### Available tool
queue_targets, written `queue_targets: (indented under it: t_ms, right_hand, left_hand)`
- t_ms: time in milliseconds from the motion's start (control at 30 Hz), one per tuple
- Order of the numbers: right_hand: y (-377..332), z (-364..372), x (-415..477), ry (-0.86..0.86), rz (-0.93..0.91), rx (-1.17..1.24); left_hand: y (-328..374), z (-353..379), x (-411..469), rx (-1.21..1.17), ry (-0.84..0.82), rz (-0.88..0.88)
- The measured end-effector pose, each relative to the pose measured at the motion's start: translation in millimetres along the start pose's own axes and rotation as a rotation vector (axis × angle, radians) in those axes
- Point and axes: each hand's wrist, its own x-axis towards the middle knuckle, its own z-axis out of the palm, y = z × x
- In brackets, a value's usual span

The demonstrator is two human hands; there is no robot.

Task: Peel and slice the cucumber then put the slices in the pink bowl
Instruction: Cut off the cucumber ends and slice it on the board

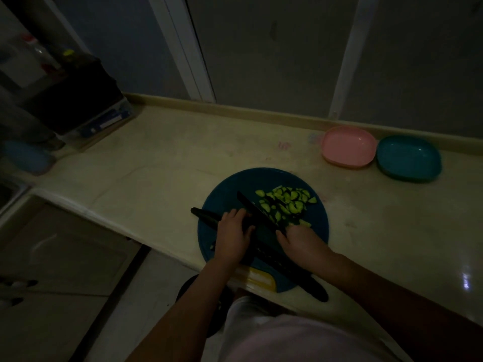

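A round blue cutting board (227, 186) lies on the pale counter in dim light. On its right half is a pile of cucumber slices (287, 202). My left hand (232, 232) grips the dark uncut cucumber (205, 216), whose end sticks out past the board's left rim. My right hand (300, 240) holds a dark knife (257, 211), with the blade angled across the board beside my left fingers and the slices. The pink bowl (349, 147) sits empty at the back right, apart from the board.
A teal bowl (409, 158) stands right of the pink one. A long dark object (308, 283) lies under my right forearm, over the board's front and the counter edge, by a yellow piece (261, 279). Dark boxes and bottles (78, 95) crowd the far left corner.
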Motion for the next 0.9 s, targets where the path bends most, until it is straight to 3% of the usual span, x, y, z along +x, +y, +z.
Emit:
queue_targets:
  t_ms: [600,900]
  right_hand:
    - [-6,0,3,-0.013,-0.016,0.026]
    - [-1,3,2,0.001,0.062,0.013]
  left_hand:
    - [0,2,0,-0.005,0.014,0.007]
    - [0,1,0,-0.019,0.012,-0.01]
